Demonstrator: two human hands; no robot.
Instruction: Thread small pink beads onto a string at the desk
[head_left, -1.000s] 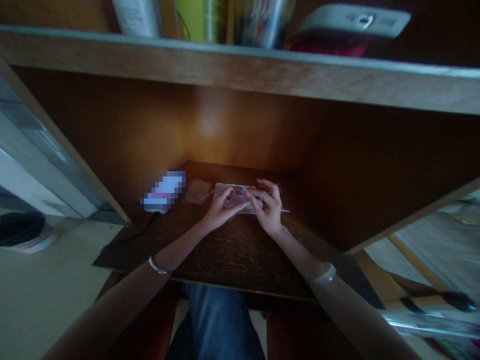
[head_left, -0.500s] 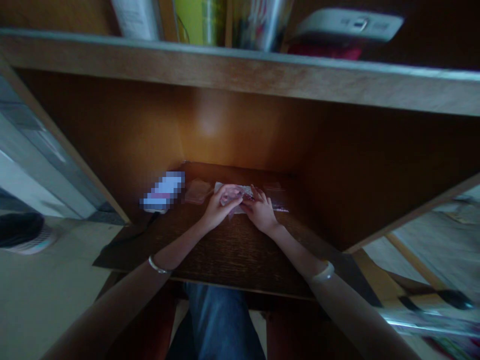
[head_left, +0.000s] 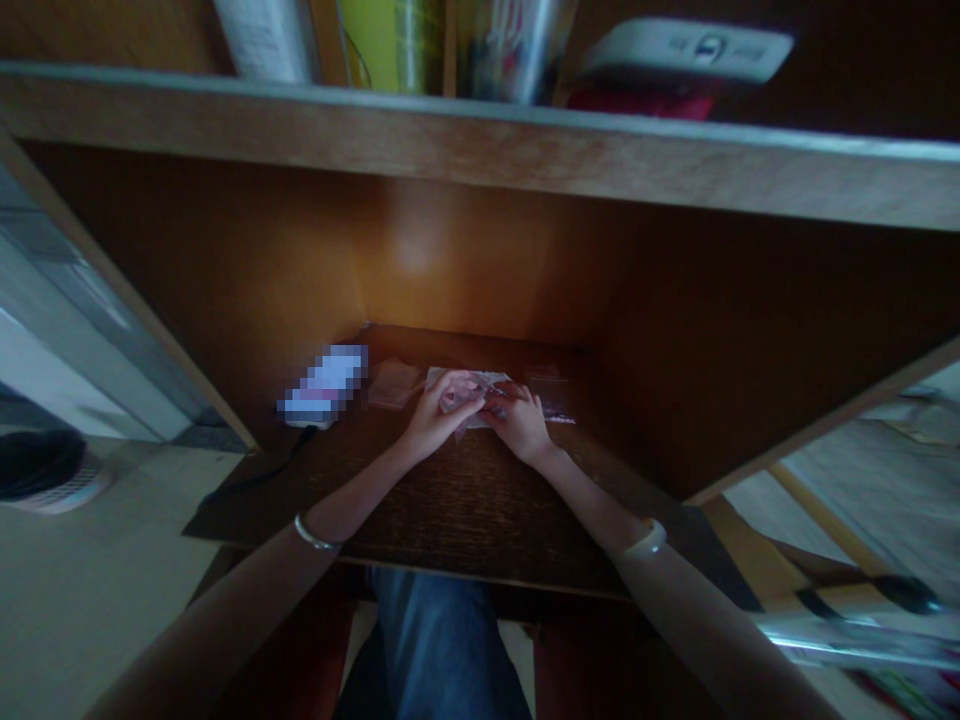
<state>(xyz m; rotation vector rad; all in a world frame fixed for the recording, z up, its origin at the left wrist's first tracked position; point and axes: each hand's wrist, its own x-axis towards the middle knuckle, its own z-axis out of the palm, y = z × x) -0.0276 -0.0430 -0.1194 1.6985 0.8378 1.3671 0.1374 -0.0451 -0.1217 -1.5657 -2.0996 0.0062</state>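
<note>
My left hand and my right hand meet at the back of a dark wooden desk. Both pinch a small clear plastic packet with pinkish contents, held just above a pale sheet lying on the desk. The fingers of both hands are curled round the packet. Each wrist wears a bangle. The light is dim and what the packet holds cannot be made out.
A blurred-out flat object lies at the left rear of the desk, beside another small clear bag. A thick shelf with books and a white box hangs overhead. My legs in jeans show below the desk edge.
My right hand has drawn in from over the packet, its fingers curling down to meet the left hand's. Both hands have stayed at the same spot over the half second before now.
</note>
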